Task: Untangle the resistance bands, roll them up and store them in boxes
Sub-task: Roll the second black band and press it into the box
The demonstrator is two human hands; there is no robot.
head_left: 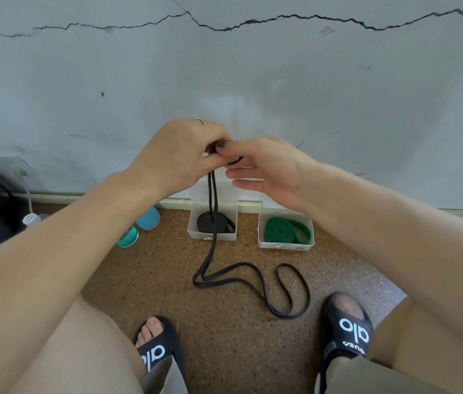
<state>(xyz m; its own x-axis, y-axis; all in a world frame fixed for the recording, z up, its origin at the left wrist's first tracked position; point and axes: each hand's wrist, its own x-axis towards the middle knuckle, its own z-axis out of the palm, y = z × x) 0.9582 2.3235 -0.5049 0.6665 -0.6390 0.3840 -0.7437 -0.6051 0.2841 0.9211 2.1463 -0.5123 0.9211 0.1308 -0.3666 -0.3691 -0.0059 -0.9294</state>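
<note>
A thin black band (253, 282) is being rolled from one end. The end is pinched in the left hand (179, 155), fingers curled round it; a small coil is pressed against it by the thumb and forefinger of the right hand (267, 172), whose lower fingers are held straight. Below the grip the band hangs doubled, and its remainder lies looped on the floor (224, 336) (apparently free of knots). Beyond and below the grip, two boxes are seen: the left box (196, 234) holds a rolled black band, the right box (284, 245) a rolled green band (281, 229). Next, steady winding with slack drawn upward is judged necessary.
</note>
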